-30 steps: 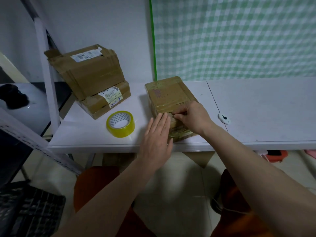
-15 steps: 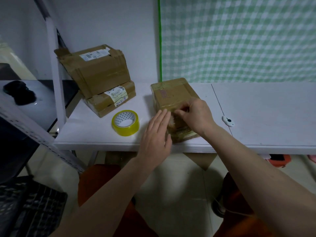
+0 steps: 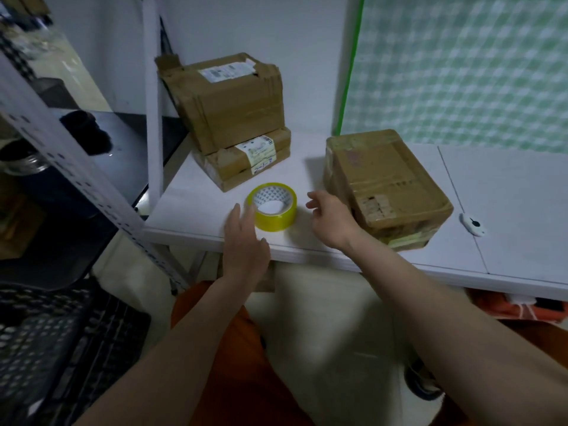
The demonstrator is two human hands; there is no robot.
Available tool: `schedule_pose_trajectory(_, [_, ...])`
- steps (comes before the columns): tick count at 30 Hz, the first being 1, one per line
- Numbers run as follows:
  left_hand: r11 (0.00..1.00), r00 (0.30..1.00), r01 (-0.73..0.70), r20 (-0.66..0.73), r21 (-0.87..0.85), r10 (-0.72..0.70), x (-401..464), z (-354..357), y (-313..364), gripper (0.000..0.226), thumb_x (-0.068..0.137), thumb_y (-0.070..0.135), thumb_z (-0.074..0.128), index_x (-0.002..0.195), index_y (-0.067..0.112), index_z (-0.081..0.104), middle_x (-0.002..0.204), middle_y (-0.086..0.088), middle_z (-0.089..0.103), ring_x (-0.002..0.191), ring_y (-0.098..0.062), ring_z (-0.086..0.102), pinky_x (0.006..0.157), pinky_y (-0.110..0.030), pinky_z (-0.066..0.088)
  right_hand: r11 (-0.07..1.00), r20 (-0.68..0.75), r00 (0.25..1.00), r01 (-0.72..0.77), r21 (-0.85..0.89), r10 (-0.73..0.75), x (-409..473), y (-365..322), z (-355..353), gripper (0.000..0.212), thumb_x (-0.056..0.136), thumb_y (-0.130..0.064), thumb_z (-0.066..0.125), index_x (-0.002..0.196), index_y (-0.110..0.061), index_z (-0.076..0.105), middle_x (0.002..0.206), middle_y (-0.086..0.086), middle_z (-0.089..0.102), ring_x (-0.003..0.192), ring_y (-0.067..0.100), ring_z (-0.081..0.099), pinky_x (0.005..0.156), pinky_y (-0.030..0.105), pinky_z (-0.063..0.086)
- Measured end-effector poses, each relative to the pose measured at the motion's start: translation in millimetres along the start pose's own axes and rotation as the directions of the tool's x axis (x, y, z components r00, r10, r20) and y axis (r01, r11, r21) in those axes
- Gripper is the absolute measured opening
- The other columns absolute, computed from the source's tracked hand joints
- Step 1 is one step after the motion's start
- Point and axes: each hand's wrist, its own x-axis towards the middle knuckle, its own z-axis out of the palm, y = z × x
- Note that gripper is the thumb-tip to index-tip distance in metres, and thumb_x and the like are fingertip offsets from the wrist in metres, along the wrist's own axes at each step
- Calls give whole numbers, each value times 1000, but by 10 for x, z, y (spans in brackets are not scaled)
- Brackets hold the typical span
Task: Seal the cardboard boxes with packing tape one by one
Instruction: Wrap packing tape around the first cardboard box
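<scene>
A taped cardboard box point(image 3: 384, 182) lies on the white table point(image 3: 507, 210), near its front edge. A yellow roll of packing tape point(image 3: 272, 207) lies flat to the box's left. My left hand point(image 3: 244, 241) is open with straight fingers, its fingertips at the roll's left side. My right hand point(image 3: 330, 219) hovers between the roll and the box with loosely curled fingers, holding nothing. A stack of worn cardboard boxes point(image 3: 233, 118) with white labels stands at the table's back left.
A small white cutter point(image 3: 471, 224) lies on the table right of the box. A white shelf post point(image 3: 152, 96) rises at the table's left edge, with a black surface point(image 3: 129, 139) behind it. A green checked cloth point(image 3: 461, 69) covers the wall. A dark crate point(image 3: 46, 348) sits on the floor at left.
Both hands have left the front of the box and moved left toward the tape roll. The camera view has shifted left and closer.
</scene>
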Motion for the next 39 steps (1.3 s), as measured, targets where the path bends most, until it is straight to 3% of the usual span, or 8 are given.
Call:
schedule_pose_trajectory(8, [990, 983, -119, 150, 78, 107, 385, 5, 7, 36, 88, 12, 66, 123, 19, 62, 157, -13, 18, 143, -31, 16, 116, -41, 25, 988, 40, 989, -141, 58, 139, 163, 143, 194, 51, 87, -6, 50, 138, -7, 41, 130, 17, 54, 117, 29, 53, 94, 28, 40])
schedule_pose_trajectory(13, [974, 986, -15, 158, -227, 52, 418, -98, 45, 32, 80, 6, 71, 112, 6, 66, 137, -17, 43, 123, -27, 43, 97, -24, 36, 955, 2, 985, -166, 247, 170, 252, 174, 209, 43, 91, -3, 46, 134, -5, 46, 116, 12, 56, 100, 23, 55, 82, 31, 45])
schedule_pose_trajectory(16, [848, 974, 131, 225, -513, -14, 368, -237, 107, 36, 77, 5, 76, 112, 3, 64, 111, -13, 61, 97, -21, 56, 83, -24, 43, 751, -14, 974, -164, 639, 225, 299, 71, 197, 34, 98, -20, 44, 122, 3, 54, 101, 10, 58, 91, 21, 55, 77, 32, 45])
schedule_pose_trajectory(19, [778, 939, 193, 342, -598, 30, 283, -352, 129, 37, 80, 5, 73, 114, 1, 60, 113, -16, 63, 103, -32, 60, 94, -42, 48, 489, 131, 962, -237, 839, 241, 331, -70, 92, 47, 98, -47, 38, 115, -7, 56, 102, 9, 65, 94, 23, 63, 81, 36, 51])
schedule_pose_trajectory(22, [711, 935, 179, 342, -680, 92, 166, -416, 170, 31, 77, -9, 70, 105, -4, 58, 124, -13, 58, 117, -31, 55, 102, -43, 45, 345, 248, 916, -353, 870, 315, 334, -154, -71, 51, 92, -52, 48, 111, -5, 55, 102, 13, 62, 98, 31, 62, 87, 44, 51])
schedule_pose_trajectory(28, [624, 929, 129, 314, -771, 197, 6, -429, 343, 30, 71, -17, 71, 84, 8, 62, 112, 13, 56, 109, -8, 57, 91, -24, 51, 280, 378, 881, -453, 846, 283, 94, -232, -245, 44, 95, -37, 50, 124, -4, 57, 122, 20, 62, 107, 34, 61, 78, 43, 51])
schedule_pose_trajectory(33, [622, 951, 162, 290, -766, 110, -57, -366, 521, 32, 73, -11, 73, 103, -6, 64, 106, -8, 67, 95, -14, 64, 81, -18, 52, 216, 352, 907, -400, 890, 230, -74, -231, -311, 39, 94, -37, 52, 117, -6, 60, 112, 18, 66, 107, 33, 62, 98, 51, 45])
schedule_pose_trajectory(39, [604, 967, 153, 243, -782, 70, -122, -371, 690, 34, 73, -10, 73, 106, -11, 62, 103, -18, 67, 87, -13, 66, 75, -16, 52, 169, 318, 943, -331, 928, 103, -240, -286, -443, 46, 95, -36, 49, 129, -4, 53, 96, 18, 65, 93, 32, 61, 94, 50, 46])
